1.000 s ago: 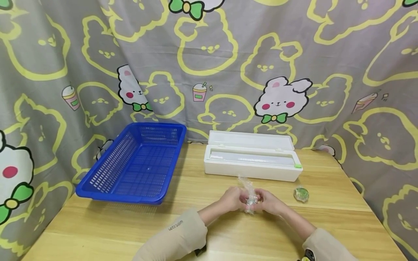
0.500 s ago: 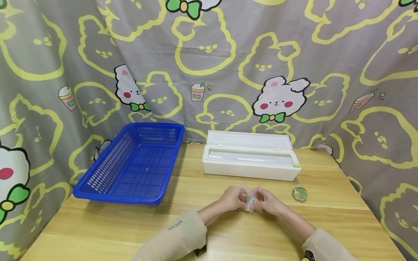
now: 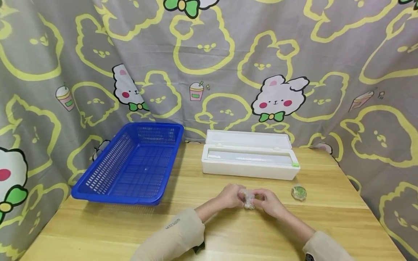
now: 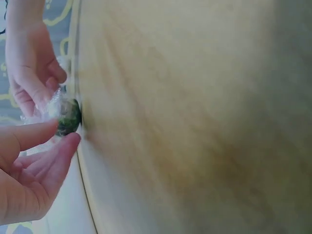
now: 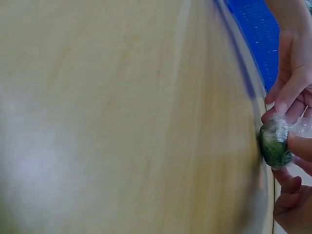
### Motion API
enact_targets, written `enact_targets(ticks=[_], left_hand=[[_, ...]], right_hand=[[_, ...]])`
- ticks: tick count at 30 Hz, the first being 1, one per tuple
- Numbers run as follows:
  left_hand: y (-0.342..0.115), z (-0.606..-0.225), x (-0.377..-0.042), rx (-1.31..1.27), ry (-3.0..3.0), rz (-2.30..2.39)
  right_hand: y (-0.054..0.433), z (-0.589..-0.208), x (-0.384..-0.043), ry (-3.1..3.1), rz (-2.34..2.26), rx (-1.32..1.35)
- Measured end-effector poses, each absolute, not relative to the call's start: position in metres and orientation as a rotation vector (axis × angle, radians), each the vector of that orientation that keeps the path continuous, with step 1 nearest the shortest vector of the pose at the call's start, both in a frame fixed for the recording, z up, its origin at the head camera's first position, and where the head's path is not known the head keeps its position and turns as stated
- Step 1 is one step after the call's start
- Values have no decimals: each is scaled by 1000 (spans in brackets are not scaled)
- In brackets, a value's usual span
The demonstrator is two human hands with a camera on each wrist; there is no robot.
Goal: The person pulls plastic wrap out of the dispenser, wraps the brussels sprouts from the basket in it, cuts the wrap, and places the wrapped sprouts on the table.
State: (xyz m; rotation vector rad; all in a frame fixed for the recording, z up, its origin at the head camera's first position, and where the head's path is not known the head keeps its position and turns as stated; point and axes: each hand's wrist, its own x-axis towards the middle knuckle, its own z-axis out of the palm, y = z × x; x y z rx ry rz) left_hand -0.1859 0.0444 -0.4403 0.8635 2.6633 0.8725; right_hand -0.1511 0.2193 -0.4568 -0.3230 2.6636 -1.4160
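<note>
Between both hands is a small, dark green, roundish piece bundled in crinkled cling film, low over the wooden table. In the left wrist view the green piece shows through the film at the tips of my left hand. My left hand holds it from the left with thumb and fingers. My right hand pinches the film on the right side. The right wrist view shows the green bundle with fingers around it. A second green piece wrapped in film lies on the table, right of my right hand.
A white cling film box stands behind the hands, its lid raised and a film roll inside. At the left is a blue perforated plastic basket with nothing in it. A patterned curtain hangs behind the table.
The loose film that stood up above the hands has been folded down, and the bundle is more compact. Both hands stay around it, in nearly the same place.
</note>
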Motion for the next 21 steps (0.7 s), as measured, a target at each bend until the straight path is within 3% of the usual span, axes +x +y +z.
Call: enact_targets(ticks=[8,17,21], left_hand=[[42,-440,-186,754,2614,999],[44,-442,-188,907,2616,1075],[42,-444,-195,767,2367,1258]], right_hand=[[215,-460,-146,2767,-1343,-454],[218,-461,-146,2797,-1299,-497],[220,-461,-146,2799,-1285,-496]])
